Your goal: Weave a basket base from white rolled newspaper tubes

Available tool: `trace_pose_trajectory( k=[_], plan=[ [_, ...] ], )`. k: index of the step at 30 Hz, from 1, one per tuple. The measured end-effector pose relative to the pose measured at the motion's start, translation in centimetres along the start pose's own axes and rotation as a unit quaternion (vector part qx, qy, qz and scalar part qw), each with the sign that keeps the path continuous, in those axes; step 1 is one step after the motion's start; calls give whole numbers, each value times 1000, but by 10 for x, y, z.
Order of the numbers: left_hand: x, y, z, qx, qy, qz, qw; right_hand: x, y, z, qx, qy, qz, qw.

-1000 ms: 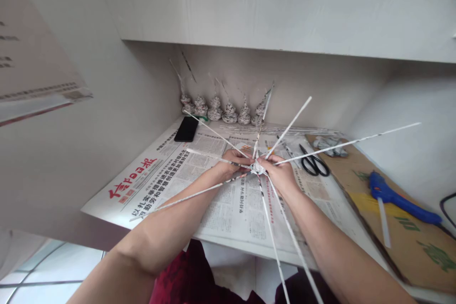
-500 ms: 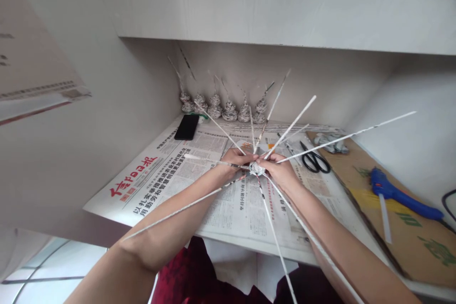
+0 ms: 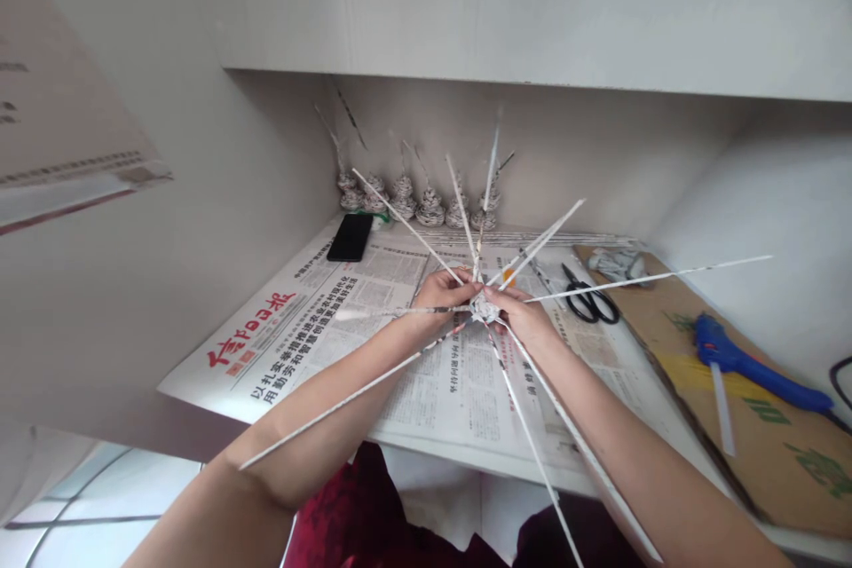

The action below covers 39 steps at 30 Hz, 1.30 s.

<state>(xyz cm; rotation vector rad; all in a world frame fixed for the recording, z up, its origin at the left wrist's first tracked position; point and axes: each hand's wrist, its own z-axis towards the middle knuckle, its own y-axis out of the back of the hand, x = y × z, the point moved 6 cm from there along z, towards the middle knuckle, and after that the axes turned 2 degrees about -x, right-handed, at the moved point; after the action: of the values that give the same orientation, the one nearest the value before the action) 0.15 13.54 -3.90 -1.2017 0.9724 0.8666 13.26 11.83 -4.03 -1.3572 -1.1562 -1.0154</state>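
Observation:
Between my hands, above the newspaper-covered table, is a small woven paper base (image 3: 485,309) made of rolled newspaper. Several long paper sticks (image 3: 552,236) spread out from it like spokes. My left hand (image 3: 445,295) grips its left side, with the thumb on the upper edge. Pressed against the right side, my right hand (image 3: 522,309) has its thumb near the left one. Two of the spokes lie across my forearms in this view. The fingers under the base are mostly hidden.
Several woven paper gourds (image 3: 429,208) stand along the back wall. A black phone (image 3: 350,237) lies left on the newspaper (image 3: 312,328). Scissors (image 3: 589,298) lie right of my hands. A blue glue gun (image 3: 752,368) rests on cardboard (image 3: 799,470), near crumpled plastic (image 3: 618,265).
The woven base has tilted slightly and its spokes have shifted: the far ones swing left and the right-hand one tips lower. Both hands stay on the base in nearly the same place.

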Motion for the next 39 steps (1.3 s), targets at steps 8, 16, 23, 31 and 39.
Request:
trace_pose_trajectory(
  k=[8,16,23,31,39],
  plan=[
    [1,0,1,-6,-12,22,1000,-3,6,0,-77,16,10,997],
    [2,-3,0,11,8,15,1000,-2,8,0,-141,56,-28,988],
    [-3,-1,-3,-16,36,47,998,0,9,-2,-157,136,-38,977],
    [-2,1,0,-2,15,36,999,-9,4,2,-71,19,-12,997],
    [-1,-4,-2,62,52,12,997,-5,14,0,-135,31,-66,988]
  ],
)
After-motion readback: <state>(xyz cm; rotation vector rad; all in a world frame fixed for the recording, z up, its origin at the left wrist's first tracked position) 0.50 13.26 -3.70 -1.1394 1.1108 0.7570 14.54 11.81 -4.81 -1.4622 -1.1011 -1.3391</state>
